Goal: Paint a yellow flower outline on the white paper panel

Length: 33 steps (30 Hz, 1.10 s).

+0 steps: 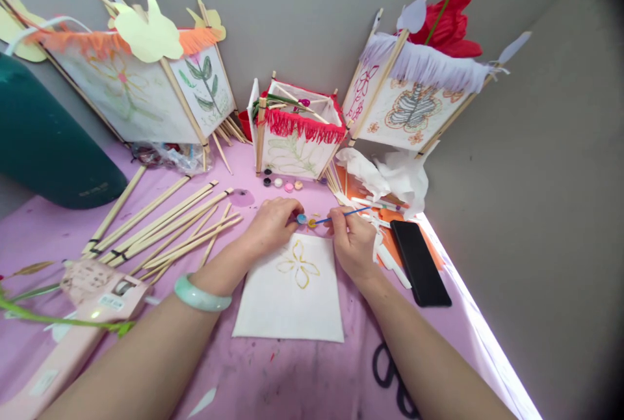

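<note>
Left hand [273, 225] pinching paint pot [301, 219], right hand [351, 241] holding brush [358, 210] crosswise, tip left

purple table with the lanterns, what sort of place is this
Probably a craft corner, at home or in a classroom: handmade paper lanterns stand by the wall, small paint pots sit out, and the right hand holds a thin blue brush.

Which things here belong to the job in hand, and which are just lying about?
In use:
- blue brush, in the right hand
- yellow paint
- blue paint, at the left hand
- white flower panel

Apparently lying about:
- phone
- scissors
- bottle
</note>
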Each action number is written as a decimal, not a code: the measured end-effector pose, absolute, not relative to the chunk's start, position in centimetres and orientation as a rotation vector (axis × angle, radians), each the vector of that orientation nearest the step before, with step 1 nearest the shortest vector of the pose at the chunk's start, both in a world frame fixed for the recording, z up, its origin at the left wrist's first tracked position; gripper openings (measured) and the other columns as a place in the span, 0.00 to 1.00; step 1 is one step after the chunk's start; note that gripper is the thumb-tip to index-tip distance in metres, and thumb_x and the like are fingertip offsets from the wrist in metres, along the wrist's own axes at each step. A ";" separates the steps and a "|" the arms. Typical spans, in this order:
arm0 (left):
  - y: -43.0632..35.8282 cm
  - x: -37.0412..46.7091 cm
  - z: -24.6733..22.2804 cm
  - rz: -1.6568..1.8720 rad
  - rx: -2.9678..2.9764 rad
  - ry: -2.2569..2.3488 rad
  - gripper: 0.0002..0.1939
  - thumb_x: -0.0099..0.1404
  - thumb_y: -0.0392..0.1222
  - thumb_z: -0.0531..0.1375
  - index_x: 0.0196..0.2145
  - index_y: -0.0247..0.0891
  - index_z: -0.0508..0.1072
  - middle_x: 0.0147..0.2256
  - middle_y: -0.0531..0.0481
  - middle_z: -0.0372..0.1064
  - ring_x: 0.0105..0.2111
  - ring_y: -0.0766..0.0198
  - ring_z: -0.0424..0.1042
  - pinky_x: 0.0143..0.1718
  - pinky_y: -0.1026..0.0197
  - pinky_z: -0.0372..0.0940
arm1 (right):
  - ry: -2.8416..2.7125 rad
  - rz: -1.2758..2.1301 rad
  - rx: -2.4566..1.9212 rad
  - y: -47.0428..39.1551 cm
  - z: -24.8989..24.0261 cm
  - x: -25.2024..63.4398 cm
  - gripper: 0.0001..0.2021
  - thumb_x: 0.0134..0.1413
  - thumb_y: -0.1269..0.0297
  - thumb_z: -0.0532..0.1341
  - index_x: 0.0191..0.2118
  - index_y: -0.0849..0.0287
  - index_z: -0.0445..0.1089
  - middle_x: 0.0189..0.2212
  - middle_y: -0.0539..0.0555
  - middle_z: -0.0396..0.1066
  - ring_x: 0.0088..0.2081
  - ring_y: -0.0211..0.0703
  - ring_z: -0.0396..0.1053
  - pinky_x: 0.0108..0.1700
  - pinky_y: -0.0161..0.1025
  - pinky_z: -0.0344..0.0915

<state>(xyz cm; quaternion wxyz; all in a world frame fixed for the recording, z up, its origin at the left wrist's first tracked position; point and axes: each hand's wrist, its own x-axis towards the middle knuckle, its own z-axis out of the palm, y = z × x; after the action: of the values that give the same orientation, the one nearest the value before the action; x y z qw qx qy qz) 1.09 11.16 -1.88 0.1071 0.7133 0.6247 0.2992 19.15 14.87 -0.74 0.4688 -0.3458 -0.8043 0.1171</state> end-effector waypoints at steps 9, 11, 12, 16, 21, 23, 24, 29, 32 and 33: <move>11.0 1.2 -2.0 0.873 2.279 1.800 0.14 0.59 0.33 0.57 0.44 0.38 0.69 0.39 0.48 0.69 0.41 0.58 0.67 0.42 0.56 0.59 | -2.014 0.216 -0.798 14.7 -0.6 19.2 0.11 0.61 0.65 0.53 0.31 0.59 0.69 0.22 0.50 0.73 0.24 0.36 0.70 0.29 0.33 0.63; 10.9 1.2 -2.0 0.866 2.296 1.795 0.11 0.60 0.34 0.56 0.41 0.39 0.70 0.39 0.49 0.69 0.42 0.59 0.67 0.42 0.56 0.58 | -2.011 0.156 -0.788 14.7 -0.5 19.3 0.10 0.61 0.66 0.53 0.31 0.60 0.69 0.22 0.50 0.73 0.24 0.35 0.70 0.29 0.33 0.62; 10.8 1.2 -2.0 0.858 2.303 1.800 0.10 0.60 0.34 0.56 0.40 0.39 0.70 0.39 0.49 0.69 0.42 0.59 0.67 0.42 0.56 0.58 | -2.009 0.108 -0.777 14.7 -0.5 19.3 0.10 0.61 0.66 0.53 0.31 0.60 0.69 0.22 0.50 0.73 0.24 0.35 0.70 0.29 0.33 0.62; 10.6 1.4 -1.6 0.798 2.363 1.832 0.08 0.61 0.35 0.56 0.39 0.38 0.70 0.38 0.48 0.69 0.42 0.57 0.66 0.42 0.55 0.56 | -2.069 -0.063 -0.726 14.7 -0.5 19.4 0.08 0.59 0.67 0.55 0.31 0.61 0.70 0.23 0.51 0.73 0.26 0.37 0.71 0.31 0.33 0.61; 10.4 1.7 -1.3 0.726 2.454 1.833 0.07 0.62 0.34 0.55 0.38 0.38 0.70 0.38 0.48 0.70 0.42 0.58 0.65 0.43 0.55 0.54 | -2.059 0.094 -0.853 14.6 -0.5 19.2 0.10 0.61 0.65 0.54 0.31 0.60 0.70 0.23 0.51 0.73 0.25 0.36 0.69 0.30 0.34 0.61; 10.4 1.7 -1.3 0.716 2.458 1.838 0.07 0.62 0.35 0.55 0.38 0.38 0.70 0.38 0.48 0.70 0.42 0.58 0.65 0.43 0.55 0.54 | -1.997 0.169 -0.905 14.6 -0.6 19.2 0.12 0.61 0.64 0.53 0.31 0.59 0.70 0.22 0.50 0.72 0.24 0.35 0.69 0.30 0.33 0.61; 10.4 1.7 -1.3 0.714 2.455 1.842 0.07 0.62 0.35 0.55 0.38 0.38 0.70 0.38 0.48 0.70 0.42 0.58 0.65 0.43 0.55 0.54 | -1.981 0.175 -0.918 14.6 -0.6 19.2 0.12 0.61 0.64 0.52 0.31 0.59 0.70 0.22 0.50 0.72 0.24 0.35 0.69 0.30 0.33 0.62; 10.4 1.7 -1.3 0.725 2.434 1.858 0.07 0.62 0.35 0.56 0.39 0.38 0.70 0.37 0.48 0.70 0.41 0.58 0.65 0.43 0.55 0.54 | -1.945 0.280 -0.934 14.6 -0.5 19.1 0.13 0.61 0.63 0.53 0.28 0.59 0.69 0.22 0.50 0.72 0.24 0.35 0.69 0.30 0.33 0.63; 10.5 1.6 -1.4 0.750 2.384 1.851 0.07 0.61 0.35 0.57 0.39 0.38 0.70 0.37 0.48 0.71 0.41 0.58 0.66 0.44 0.56 0.54 | -1.844 0.374 -0.969 14.7 -0.6 19.0 0.14 0.61 0.62 0.53 0.26 0.59 0.69 0.21 0.50 0.71 0.23 0.35 0.69 0.30 0.33 0.64; 10.5 1.6 -1.5 0.755 2.372 1.848 0.07 0.61 0.35 0.57 0.39 0.38 0.70 0.37 0.48 0.71 0.42 0.58 0.66 0.44 0.56 0.54 | -1.840 0.385 -0.978 14.8 -0.7 19.0 0.13 0.61 0.61 0.53 0.27 0.59 0.69 0.21 0.50 0.72 0.23 0.35 0.70 0.30 0.33 0.64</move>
<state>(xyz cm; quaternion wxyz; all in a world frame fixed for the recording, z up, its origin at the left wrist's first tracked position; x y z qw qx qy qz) 1.59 10.53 -1.47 0.0207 0.7649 0.5961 0.2433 18.96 14.82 -0.70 0.4892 -0.4025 -0.7573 0.1585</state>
